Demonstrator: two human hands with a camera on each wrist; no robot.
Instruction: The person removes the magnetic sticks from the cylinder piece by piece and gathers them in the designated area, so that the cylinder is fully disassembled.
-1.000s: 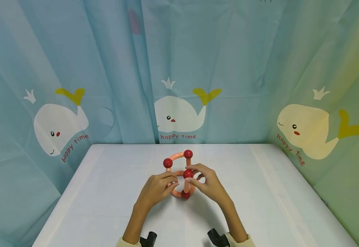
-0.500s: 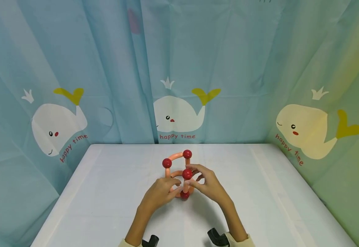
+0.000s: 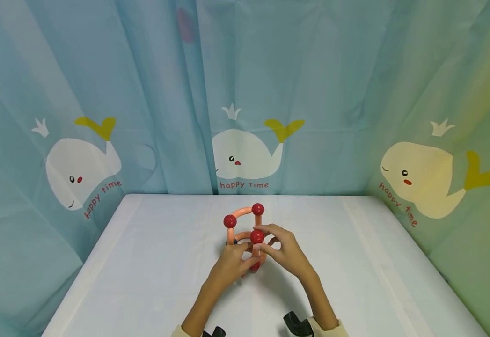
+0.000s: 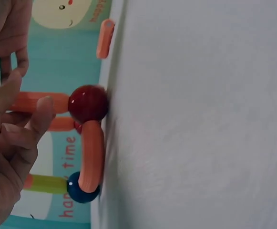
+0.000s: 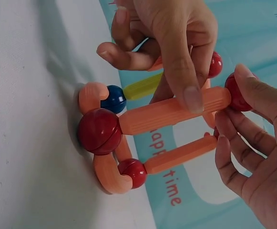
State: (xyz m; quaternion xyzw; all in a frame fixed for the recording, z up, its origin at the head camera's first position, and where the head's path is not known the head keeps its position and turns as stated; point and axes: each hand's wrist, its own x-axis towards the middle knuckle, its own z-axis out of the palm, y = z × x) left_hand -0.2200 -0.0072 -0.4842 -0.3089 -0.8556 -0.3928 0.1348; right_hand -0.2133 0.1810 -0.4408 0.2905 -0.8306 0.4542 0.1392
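A frame of orange sticks and glossy red balls, like a magnetic building toy, stands upright on the white table. My left hand pinches the front upright orange stick, thumb lying along it in the right wrist view. My right hand holds the red ball on top of that stick between thumb and fingers. Below, another red ball joins the stick to a curved orange stick. That curve meets a blue ball, which carries a yellow-green stick.
Two more red balls top the frame, one at the left and one at the back. In the left wrist view a short orange piece shows near the table edge. A whale-print curtain hangs behind the table.
My left hand has shifted right and slightly forward, from beside the frame's left side onto the front upright stick. My right hand stays at the top red ball.
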